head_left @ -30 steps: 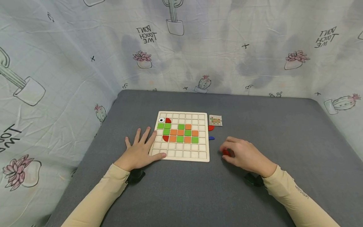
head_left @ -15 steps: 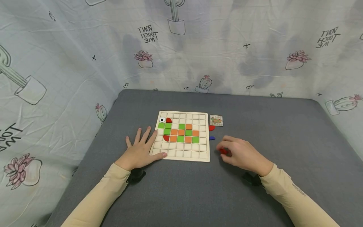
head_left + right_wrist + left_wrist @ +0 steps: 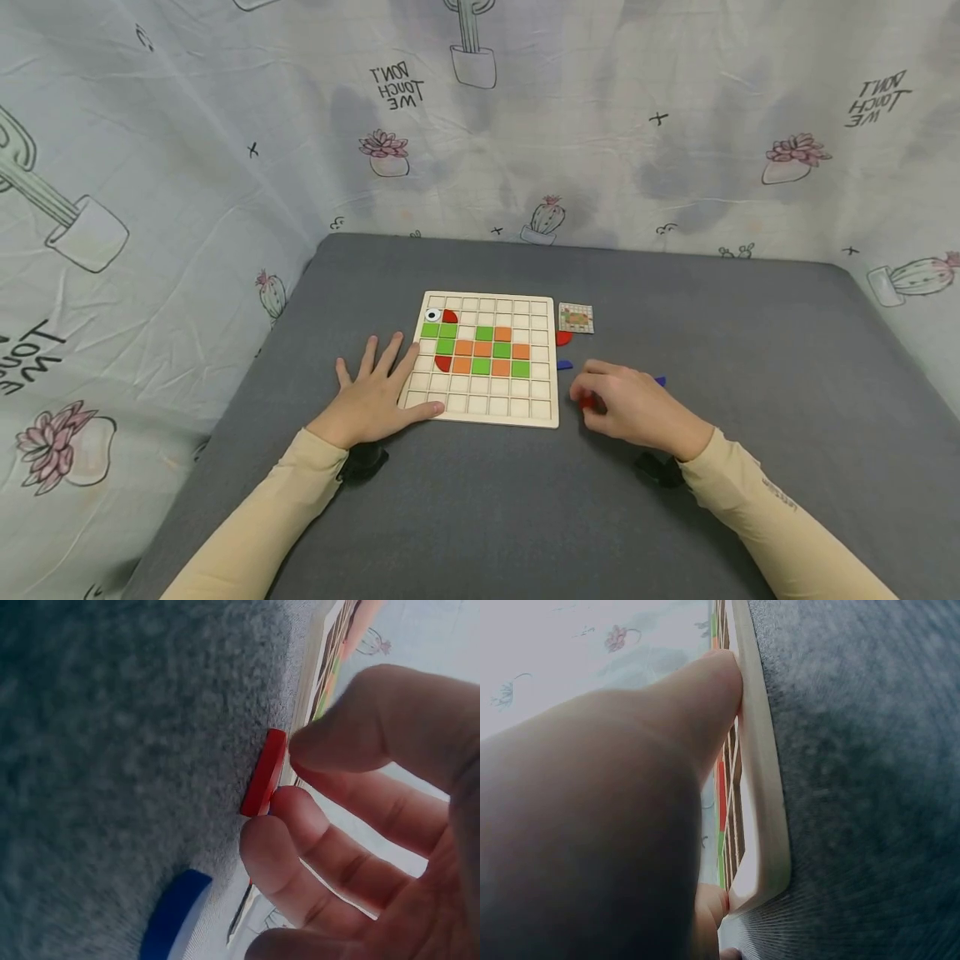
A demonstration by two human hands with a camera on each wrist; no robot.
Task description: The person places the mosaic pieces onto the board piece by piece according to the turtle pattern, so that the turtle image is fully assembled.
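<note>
My left hand (image 3: pixel 371 404) lies with fingers spread at the left side of a wooden grid board (image 3: pixel 480 408). Its thumb (image 3: pixel 712 682) rests over the board's near edge. Green and orange square tiles, two red rounded tiles and a white eye tile (image 3: pixel 432 315) sit in the board's cells. Just right of the board, my right hand (image 3: pixel 637 406) pinches a small red tile (image 3: pixel 265 772) with curved fingers, low over the cloth. The fingers partly cover this tile in the head view.
Beside the board's right edge lie a pattern card (image 3: pixel 576 318), a red piece (image 3: pixel 563 337) and a blue piece (image 3: pixel 564 365). Another blue piece (image 3: pixel 660 381) shows behind my right hand. Grey cloth (image 3: pixel 480 517) covers the table, and a printed curtain (image 3: pixel 600 125) hangs around it.
My right hand has moved left toward the board, and the red tile has moved with it. A blue piece has come into sight behind that hand. The left hand stays put.
</note>
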